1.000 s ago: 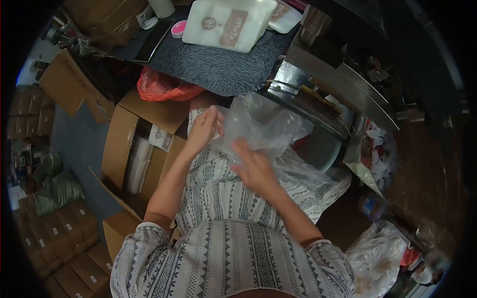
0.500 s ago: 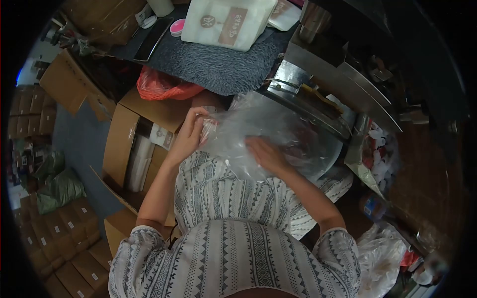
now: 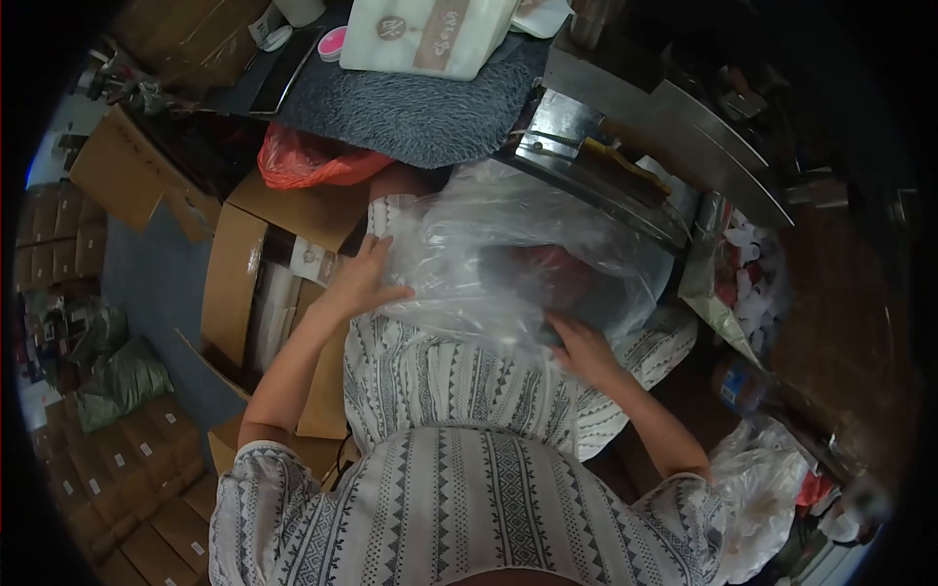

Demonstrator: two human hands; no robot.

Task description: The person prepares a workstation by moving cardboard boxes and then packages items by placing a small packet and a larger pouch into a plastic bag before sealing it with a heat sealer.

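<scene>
A large clear plastic bag lies spread across the lap, its wide, loose part toward the right. At its left edge is my left hand, thumb stretched over the plastic and fingers spread. My right hand rests at the bag's lower right, fingers apart and reaching onto the film; the fingertips are partly hidden by it. Through the plastic a dark reddish area shows, too blurred to name. Left of my left hand, an open cardboard box holds white packs with a printed label.
Ahead is a grey fluffy mat with white printed packages on it. A red plastic bag hangs below its edge. A metal machine stands at the right, near a bin of white scraps. Stacked cartons line the left.
My left hand has opened from a bunched grip with pinkish print. My right hand has moved right and down. The clear bag is flatter and more spread out.
</scene>
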